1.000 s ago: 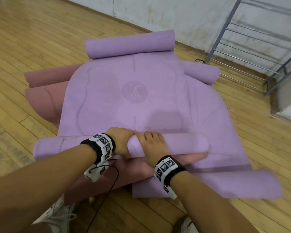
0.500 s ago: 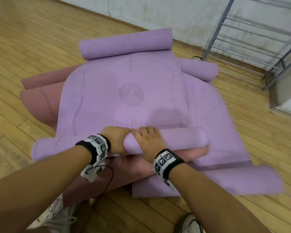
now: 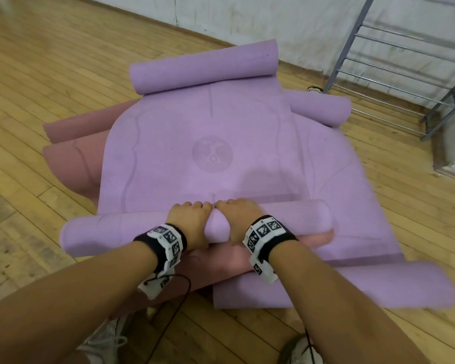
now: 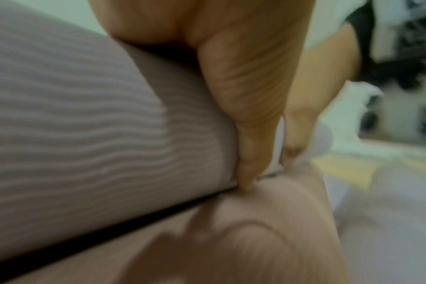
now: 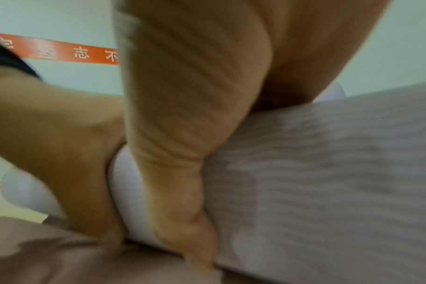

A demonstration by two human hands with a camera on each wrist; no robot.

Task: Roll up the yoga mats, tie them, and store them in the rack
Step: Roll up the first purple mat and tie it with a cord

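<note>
Top purple mat [image 3: 195, 158], lying on a pile of mats on the wooden floor [image 3: 37, 101], partly rolled: its near end forms a roll [image 3: 111, 232] lying crosswise at the person's side of the pile, its far end a second curl [image 3: 202, 67] toward the wall. Both hands sit side by side at the middle of the near roll. The left hand [image 3: 192, 222] wraps over the roll's top, fingers curled onto its far side; the left wrist view shows the thumb [image 4: 246, 115] pressed down the ribbed near face [image 4: 85, 134] to the seam with the pink mat beneath. The right hand [image 3: 239, 219] grips the roll likewise, just beside the left, its thumb [image 5: 182, 153] running down the ribbed surface [image 5: 328, 173].

Mats counted in the head view: two purple, namely the top one and a lower one [image 3: 352, 287] showing at near right; and one pink mat [image 3: 71, 164] projecting at left, though whether the pink edges belong to one mat or more cannot be told. One metal rack [image 3: 394, 61] stands at upper right against the wall. Two shoes [image 3: 103, 342] show at the bottom edge.
</note>
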